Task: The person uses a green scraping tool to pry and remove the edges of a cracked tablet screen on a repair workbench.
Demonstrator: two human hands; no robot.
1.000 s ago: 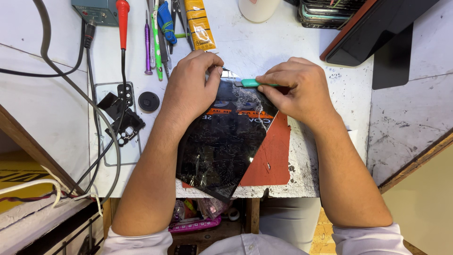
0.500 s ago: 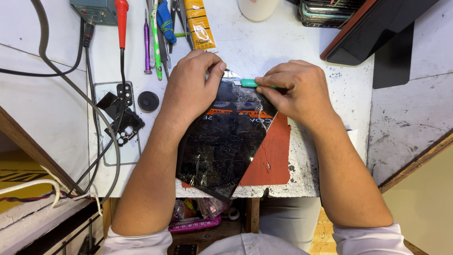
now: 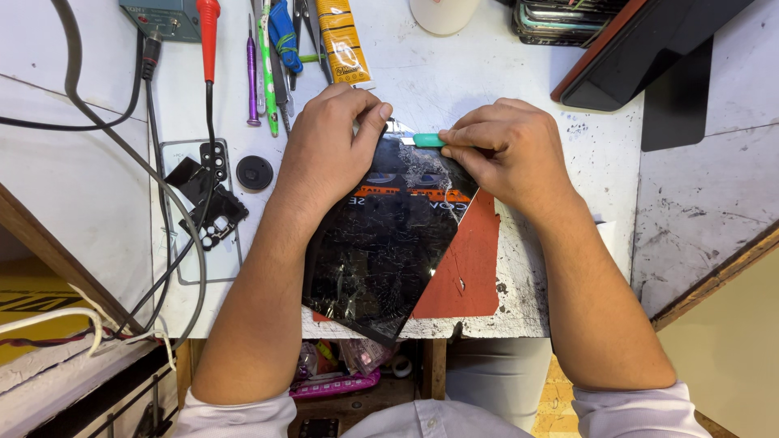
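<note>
Black cracked glass is showing on a big tablet (image 3: 381, 243) that is lying slanted on the white bench (image 3: 503, 73), right under both hands. In the head view, the left hand (image 3: 324, 154) is pressing down flat on the top left part of the tablet, with its fingers bent over the top edge. It is not wrapped around anything. The right hand (image 3: 511, 154) is pinching a small green plastic pry tool (image 3: 428, 140) between thumb and fingers. The tip of the tool is sitting at the top edge of the tablet, just between the two hands. A red mat (image 3: 462, 276) is lying under the tablet and is peeking out below the right hand.

Left of the left hand, a clear phone case (image 3: 188, 243) is lying with black phone parts (image 3: 213, 207) on it, and a small round black disc (image 3: 255, 173) is sitting close by. Past the left hand, a red-handled tool (image 3: 208, 32), some screwdrivers (image 3: 264, 65) and a yellow tube (image 3: 342, 40) are lying side by side. Past the right hand, a dark folder (image 3: 641, 49) is resting on the bench.
</note>
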